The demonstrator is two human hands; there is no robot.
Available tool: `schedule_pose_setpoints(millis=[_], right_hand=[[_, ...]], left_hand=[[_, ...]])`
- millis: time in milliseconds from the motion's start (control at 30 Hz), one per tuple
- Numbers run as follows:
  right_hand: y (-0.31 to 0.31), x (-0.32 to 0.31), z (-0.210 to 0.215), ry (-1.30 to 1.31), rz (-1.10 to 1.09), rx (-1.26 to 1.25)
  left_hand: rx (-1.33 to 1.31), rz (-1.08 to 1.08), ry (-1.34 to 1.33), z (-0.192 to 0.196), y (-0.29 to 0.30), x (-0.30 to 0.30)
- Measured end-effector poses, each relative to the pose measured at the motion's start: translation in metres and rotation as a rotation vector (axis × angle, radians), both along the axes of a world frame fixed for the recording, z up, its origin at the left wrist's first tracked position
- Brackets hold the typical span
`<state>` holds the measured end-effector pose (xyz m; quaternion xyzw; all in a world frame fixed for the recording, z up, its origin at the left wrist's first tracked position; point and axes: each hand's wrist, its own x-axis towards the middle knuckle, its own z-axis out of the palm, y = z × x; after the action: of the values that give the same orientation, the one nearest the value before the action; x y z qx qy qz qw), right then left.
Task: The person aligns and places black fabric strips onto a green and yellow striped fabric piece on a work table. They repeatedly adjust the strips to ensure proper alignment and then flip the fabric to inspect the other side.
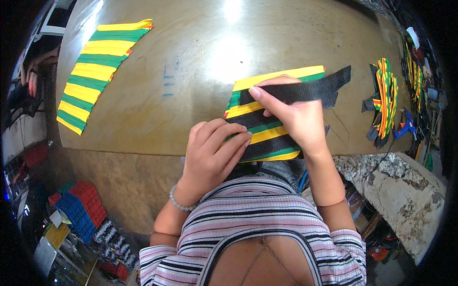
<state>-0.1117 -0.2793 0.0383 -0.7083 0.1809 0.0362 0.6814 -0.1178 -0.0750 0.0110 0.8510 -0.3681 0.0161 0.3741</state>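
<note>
Striped yellow and green fabric strips lie side by side on the table in front of me, with black woven strips across the green bands. My right hand pinches another black woven strip between thumb and fingers near its left part. The strip's free end points right and stands slightly off the fabric. Bent and close together, the fingers of my left hand press on the left ends of the lower strips. The left thumb is hidden.
A longer row of yellow and green strips lies at the table's far left. On the right are a bundle of striped and black strips and a blue glue gun. Red and blue crates stand below left, beside the table.
</note>
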Motion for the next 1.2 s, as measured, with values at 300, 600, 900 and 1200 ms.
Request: schedule_pose_setpoints(millis=[300,600,900,1200], right_hand=[[0.017,0.015,-0.025,-0.210,-0.006,-0.450],[0.013,0.015,-0.017,-0.013,-0.062,-0.144],[0.015,0.013,-0.020,-0.142,0.019,-0.397],[0.015,0.014,-0.020,-0.184,0.024,-0.435]], left_hand=[[-0.102,0.160,0.093,0.012,0.005,0.024],[0.072,0.415,0.105,0.007,-0.015,0.036],[0.091,0.422,0.138,0.007,-0.016,0.037],[0.100,0.417,0.145,0.009,-0.024,0.040]])
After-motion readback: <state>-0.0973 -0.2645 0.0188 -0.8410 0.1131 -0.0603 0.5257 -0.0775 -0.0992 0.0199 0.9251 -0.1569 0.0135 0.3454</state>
